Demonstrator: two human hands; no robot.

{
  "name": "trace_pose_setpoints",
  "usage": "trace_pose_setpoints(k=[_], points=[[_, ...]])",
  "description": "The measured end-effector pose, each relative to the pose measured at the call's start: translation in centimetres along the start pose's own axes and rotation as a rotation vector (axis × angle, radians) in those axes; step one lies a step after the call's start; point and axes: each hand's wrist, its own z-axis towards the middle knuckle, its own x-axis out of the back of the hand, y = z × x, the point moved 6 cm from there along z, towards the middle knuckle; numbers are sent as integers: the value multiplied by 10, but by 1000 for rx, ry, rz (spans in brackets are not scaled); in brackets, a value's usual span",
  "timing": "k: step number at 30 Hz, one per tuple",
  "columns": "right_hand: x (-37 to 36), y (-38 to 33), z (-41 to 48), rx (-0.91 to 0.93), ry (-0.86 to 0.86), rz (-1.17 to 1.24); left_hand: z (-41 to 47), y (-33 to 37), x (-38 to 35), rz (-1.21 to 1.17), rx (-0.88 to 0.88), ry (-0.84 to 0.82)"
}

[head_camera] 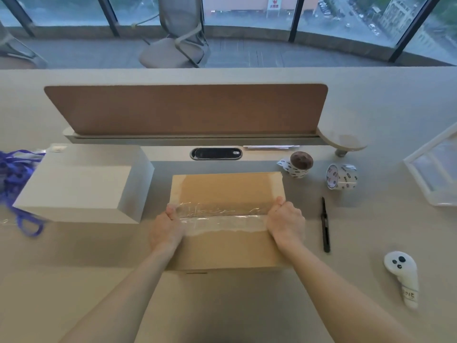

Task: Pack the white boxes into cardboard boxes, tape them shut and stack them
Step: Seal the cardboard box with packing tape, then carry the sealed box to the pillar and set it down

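Cardboard box (227,189): lies flat at the middle of the tabletop (222,305), flaps closed, long side facing the person.
Clear tape (222,216): 1 wrinkled strip runs across the box top from the left edge to the right edge.
Left hand (165,231): grips the left edge of the cardboard box, fingers curled down over the side, thumb on the tape end.
Right hand (286,224): grips the right edge of the box in the same way, thumb raised at the other tape end.
White box (79,184): stands to the left of the cardboard box, near it but apart.
Purple straps (14,174): lie in a heap at the far left, beside the white box.
Tape rolls: 2 printed rolls, one (299,167) just behind the box's right rear corner, the other (342,177) further right.
Black pen (325,224): lies right of the box, pointing away from the person.
White controller (403,276): lies at the right front.
Brown divider (185,108): stands along the rear of the tabletop.
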Motion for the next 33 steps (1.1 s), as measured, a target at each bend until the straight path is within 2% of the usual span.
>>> trace_pose_setpoints(k=[4, 8, 13, 19, 24, 28, 31, 33], points=[[-4, 2, 3, 36, -43, 26, 4, -6, -5, -69, 56, 5], [-3, 3, 0, 56, -90, 67, 0, -11, -9, -294, 103, -136], [0, 2, -2, 86, -119, 102, -2, -9, -6, -175, 47, -184], [-1, -5, -2, 99, -31, 68, 9, -13, -13, -286, 46, -246], [16, -22, -15, 93, 22, -18, 14, -21, -14, -433, -84, -317], [32, -10, -60, 1, 154, -44, 13, -27, -7, -421, -195, -393], [54, 22, -102, -105, 223, -39, -7, -17, -4, -435, -212, -508], [77, 52, -134, -181, 288, 7, -32, 3, -8, -413, -302, -617]])
